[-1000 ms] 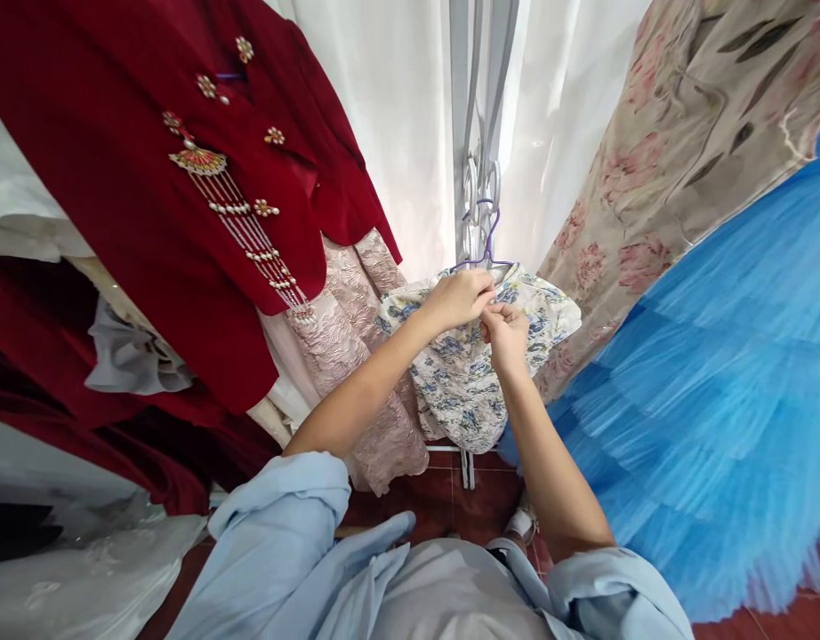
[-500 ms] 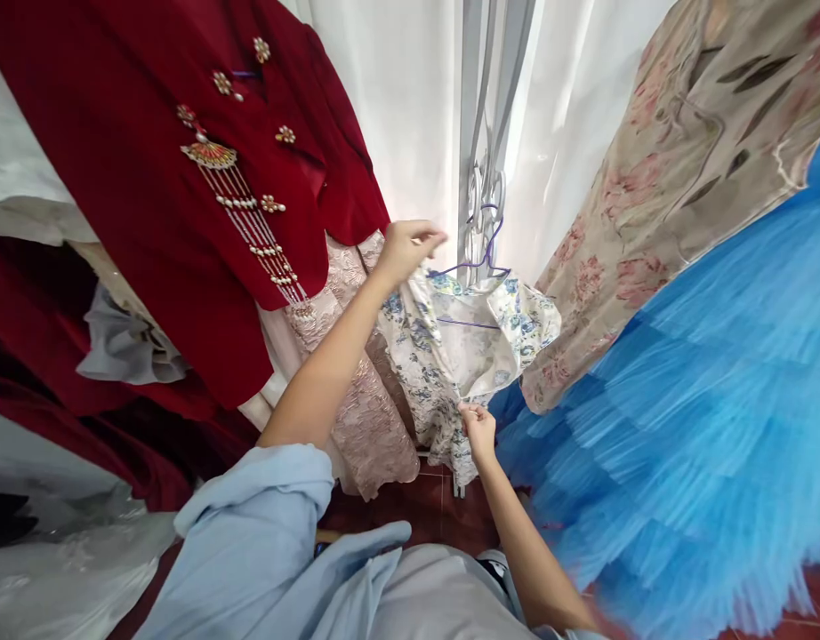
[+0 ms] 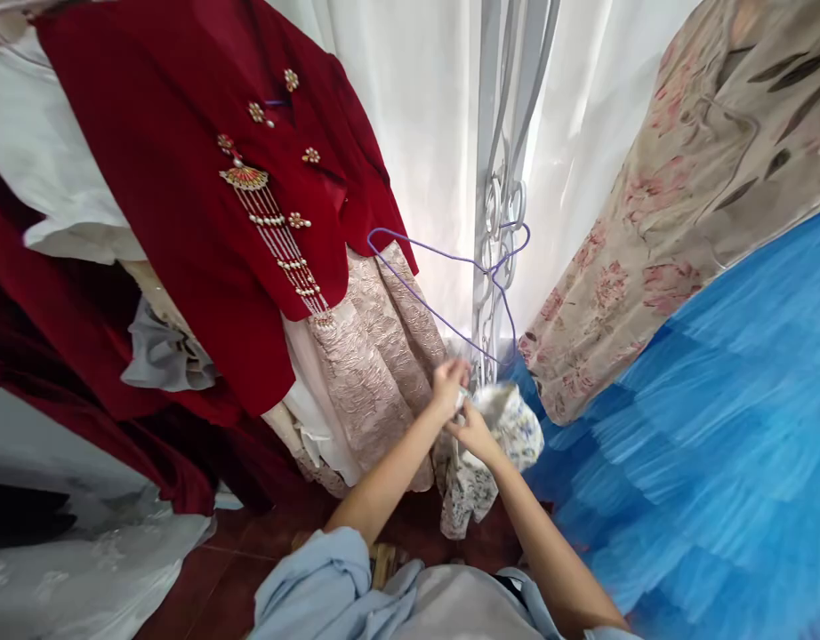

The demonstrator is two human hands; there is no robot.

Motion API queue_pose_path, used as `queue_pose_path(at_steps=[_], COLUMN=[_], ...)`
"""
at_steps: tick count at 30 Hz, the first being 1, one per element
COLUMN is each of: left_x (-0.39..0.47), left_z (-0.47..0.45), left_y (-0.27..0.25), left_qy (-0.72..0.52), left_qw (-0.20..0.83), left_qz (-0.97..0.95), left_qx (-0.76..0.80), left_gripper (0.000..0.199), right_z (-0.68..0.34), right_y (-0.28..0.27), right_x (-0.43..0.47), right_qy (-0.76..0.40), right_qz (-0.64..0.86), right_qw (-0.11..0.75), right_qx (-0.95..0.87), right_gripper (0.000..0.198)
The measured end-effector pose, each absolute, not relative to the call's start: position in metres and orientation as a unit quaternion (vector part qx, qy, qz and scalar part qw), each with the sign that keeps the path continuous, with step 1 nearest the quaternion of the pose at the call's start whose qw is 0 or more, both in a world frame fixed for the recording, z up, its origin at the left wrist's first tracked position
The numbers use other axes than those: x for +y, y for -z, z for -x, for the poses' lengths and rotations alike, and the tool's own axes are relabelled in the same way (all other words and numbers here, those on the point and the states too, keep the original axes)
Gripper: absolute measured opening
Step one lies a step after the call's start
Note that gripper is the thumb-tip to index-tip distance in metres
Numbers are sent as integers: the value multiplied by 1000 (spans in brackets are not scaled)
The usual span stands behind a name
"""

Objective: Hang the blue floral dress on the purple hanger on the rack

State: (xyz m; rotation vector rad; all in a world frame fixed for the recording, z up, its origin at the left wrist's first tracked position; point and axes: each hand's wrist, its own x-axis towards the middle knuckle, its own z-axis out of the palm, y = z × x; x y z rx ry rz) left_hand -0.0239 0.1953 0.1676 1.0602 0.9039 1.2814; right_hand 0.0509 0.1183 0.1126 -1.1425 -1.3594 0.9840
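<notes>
My left hand [image 3: 450, 384] is closed on the gathered cloth of a white floral blouse [image 3: 522, 428] with a blue print. Just below and to the right, my right hand [image 3: 475, 433] grips the same blouse, and the two hands nearly meet. The garment hangs bunched from my hands, its lower part dangling over the floor. Above them a bare purple wire hanger [image 3: 429, 308] hangs tilted from a white ring on the metal rack [image 3: 488, 178]. The exact finger grip is partly blurred.
To the left hang a dark red jacket [image 3: 183, 204] with beaded brooches and a pink brocade skirt [image 3: 363, 373]. On the right are a beige floral dress [image 3: 623, 231] and a blue ruffled tulle skirt [image 3: 703, 444]. White curtains [image 3: 410, 116] hang behind. Reddish tiles [image 3: 216, 569] cover the floor.
The blouse has come off the purple hanger and moved down, bunched between my hands. My left hand has lowered from the shoulder of the garment to beside my right hand.
</notes>
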Motion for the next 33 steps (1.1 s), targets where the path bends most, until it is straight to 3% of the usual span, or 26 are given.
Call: queue_pose_path(at_steps=[2, 9, 12, 16, 21, 25, 28, 33], left_x=[172, 115, 93, 90, 126, 152, 162, 166], left_z=[16, 55, 57, 67, 116, 151, 164, 153], left_y=[-146, -92, -61, -44, -73, -115, -157, -245], left_qy=[-480, -253, -135, -68, -101, -155, -294, -481], left_qw=[543, 656, 655, 572, 499, 457, 402, 394], left_qz=[-588, -668, -683, -754, -776, -784, -776, -756], left_qx=[360, 244, 294, 315, 373, 390, 387, 207], left_gripper=[46, 63, 51, 37, 22, 18, 23, 24], right_z=[-63, -140, -155, -179, -226, -240, -240, -251], right_y=[-113, -142, -168, -189, -181, -169, -167, -168], right_x=[114, 57, 38, 20, -4, -18, -25, -28], right_qy=[-439, -504, -512, -461, -366, -394, -412, -406], right_qz=[481, 470, 480, 512, 623, 633, 624, 601], right_qw=[499, 457, 446, 448, 484, 460, 455, 491], right_qx=[-572, -562, -556, -570, -493, -483, -482, -483], right_gripper=[13, 25, 27, 30, 34, 36, 36, 34])
